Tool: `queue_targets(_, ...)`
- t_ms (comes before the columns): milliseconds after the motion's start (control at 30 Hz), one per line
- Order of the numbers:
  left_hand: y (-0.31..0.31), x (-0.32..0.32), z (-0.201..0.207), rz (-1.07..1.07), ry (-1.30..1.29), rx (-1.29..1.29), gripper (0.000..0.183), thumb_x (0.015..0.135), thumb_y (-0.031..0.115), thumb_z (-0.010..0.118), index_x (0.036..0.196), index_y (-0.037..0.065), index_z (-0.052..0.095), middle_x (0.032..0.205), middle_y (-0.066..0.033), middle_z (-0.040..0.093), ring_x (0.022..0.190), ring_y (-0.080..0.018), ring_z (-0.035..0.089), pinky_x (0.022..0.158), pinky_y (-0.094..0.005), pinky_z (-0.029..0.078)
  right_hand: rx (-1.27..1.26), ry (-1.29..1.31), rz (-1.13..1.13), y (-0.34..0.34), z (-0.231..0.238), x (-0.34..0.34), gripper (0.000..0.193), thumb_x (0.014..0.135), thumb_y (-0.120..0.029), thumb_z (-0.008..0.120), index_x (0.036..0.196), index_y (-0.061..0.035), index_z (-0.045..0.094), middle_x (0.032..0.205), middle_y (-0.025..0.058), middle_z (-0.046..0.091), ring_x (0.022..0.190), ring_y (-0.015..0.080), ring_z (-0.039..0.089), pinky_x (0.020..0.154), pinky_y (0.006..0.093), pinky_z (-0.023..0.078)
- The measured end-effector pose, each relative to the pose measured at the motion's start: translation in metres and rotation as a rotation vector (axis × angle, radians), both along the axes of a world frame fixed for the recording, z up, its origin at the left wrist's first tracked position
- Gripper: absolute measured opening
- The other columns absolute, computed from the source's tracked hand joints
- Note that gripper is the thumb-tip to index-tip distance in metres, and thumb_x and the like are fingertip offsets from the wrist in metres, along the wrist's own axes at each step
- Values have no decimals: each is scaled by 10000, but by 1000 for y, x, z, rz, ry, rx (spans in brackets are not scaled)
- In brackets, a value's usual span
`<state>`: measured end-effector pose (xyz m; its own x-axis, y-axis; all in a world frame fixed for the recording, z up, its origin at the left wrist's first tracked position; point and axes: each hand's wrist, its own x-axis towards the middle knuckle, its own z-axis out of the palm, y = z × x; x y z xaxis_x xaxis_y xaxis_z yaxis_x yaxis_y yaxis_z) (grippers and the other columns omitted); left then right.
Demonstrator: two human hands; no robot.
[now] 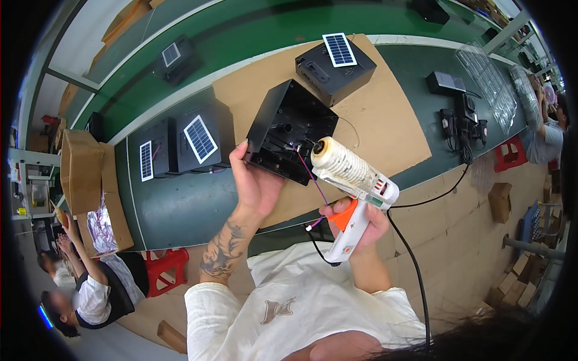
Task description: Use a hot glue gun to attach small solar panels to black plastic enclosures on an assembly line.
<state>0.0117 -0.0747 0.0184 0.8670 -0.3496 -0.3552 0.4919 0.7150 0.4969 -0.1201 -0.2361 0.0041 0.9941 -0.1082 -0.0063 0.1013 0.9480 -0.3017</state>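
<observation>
Tilted up off the bench is an open black plastic housing (274, 114), its hollow inside facing right. My left hand (257, 183) grips it from below, thumb on its left edge. A white hot glue gun (355, 174) with an orange trigger is wrapped in the fingers of my right hand (368, 225). The gun's dark nozzle points at the housing's opening; whether it touches the inside cannot be made out. Thin red and blue wires (311, 171) run out of the housing to a small white connector (310, 228) beside the gun's handle.
Brown cardboard (394, 114) covers the bench's middle. Another black box with a solar panel (340, 49) stands behind; more solar panels (200, 139) rest on black boxes at left. Power adapters (463, 114) lie right. The gun's black cable (415, 265) hangs beside me. Other people sit at both sides.
</observation>
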Motion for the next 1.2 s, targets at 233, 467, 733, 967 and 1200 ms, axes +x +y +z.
queue_targets(233,1,-1,-5,5,101,-96,591,903,505,442,1306,94,571,1326,-86,584,1209,-278,532,1062,-469,373,140,66,57,-1,-6,-11,597,885,-297,485,1342,86,458,1025,165,715,911,319,689,929,465,456)
queue_targets(467,12,-3,-6,27,41,-158,578,911,495,436,1308,99,572,1311,-72,594,1190,-268,545,1054,-459,386,-384,40,-91,-35,14,-22,595,924,-350,487,1363,48,433,1102,221,679,1096,376,622,1059,659,348)
queue_targets(733,12,-13,-3,29,-175,-115,456,927,459,435,1184,120,599,1221,-37,626,1160,-215,568,1020,-401,425,-1000,174,25,-47,63,11,588,947,-325,522,1362,83,438,1070,265,668,993,342,668,947,427,495)
queue_targets(967,18,-22,-15,46,-264,31,439,898,440,457,1175,130,599,1213,-39,627,1143,-209,578,1012,-388,432,-1058,170,200,-62,64,31,406,957,-122,530,1323,52,501,1044,172,682,952,221,663,855,337,508)
queue_targets(1200,22,-23,-15,46,-229,46,458,876,459,473,1180,137,590,1220,-37,620,1146,-211,575,1016,-388,429,-1041,220,271,-63,59,32,405,945,-127,540,1312,41,505,938,142,679,830,186,651,732,303,507)
